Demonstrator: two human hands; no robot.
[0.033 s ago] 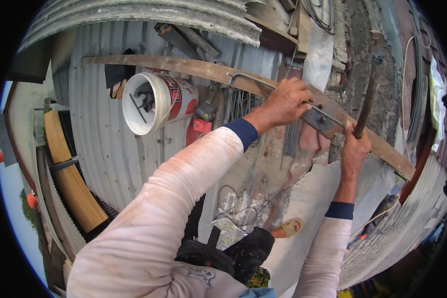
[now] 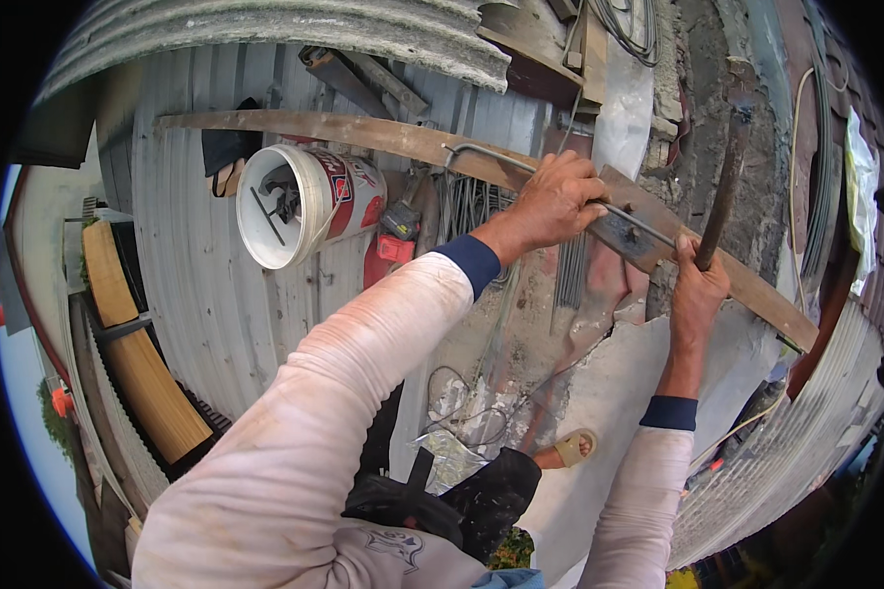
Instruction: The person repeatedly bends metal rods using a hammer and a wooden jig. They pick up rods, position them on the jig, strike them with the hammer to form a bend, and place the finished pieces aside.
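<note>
My left hand [image 2: 557,201] is closed around a thin steel rod [image 2: 641,224], whose far left end bends into a hook. The rod crosses a long wooden plank [image 2: 393,133] and passes over a short dark block [image 2: 627,239] with peg-like studs on it. My right hand [image 2: 699,287] is closed around the lower end of a rusty metal bar [image 2: 729,187], which stands up from the fist. The rod's right end meets the bar at this hand; the exact joint is hidden by the fingers.
A white bucket [image 2: 309,231] lies on its side on the corrugated sheet [image 2: 192,304]. Beside it rests a cordless tool with a red base [image 2: 396,247]. Bundled steel rods [image 2: 570,275] lie under the plank. Loose wire [image 2: 471,412] curls near my sandalled foot [image 2: 572,449].
</note>
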